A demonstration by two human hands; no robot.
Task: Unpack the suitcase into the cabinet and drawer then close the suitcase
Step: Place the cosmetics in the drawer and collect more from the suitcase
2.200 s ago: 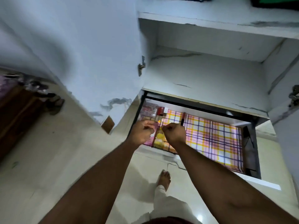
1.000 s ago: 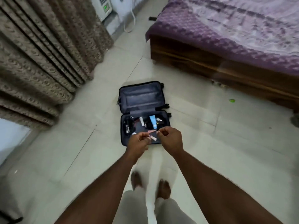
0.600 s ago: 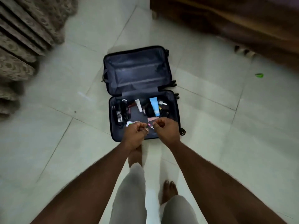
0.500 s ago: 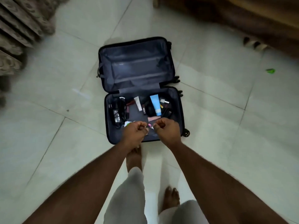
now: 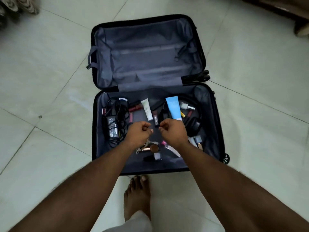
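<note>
Here my left hand and right hand hover mid-frame, fingers curled into loose fists, holding nothing I can make out. Beneath them the suitcase lies open on the tiled floor, its lower half holding a black charger, blue tube, white tube and small cosmetics

Dim, soft light; wide-angle edge warp; forearms slightly blurred.

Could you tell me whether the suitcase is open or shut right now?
Open: the suitcase lies flat on the floor, its lid folded back and items inside.
</note>
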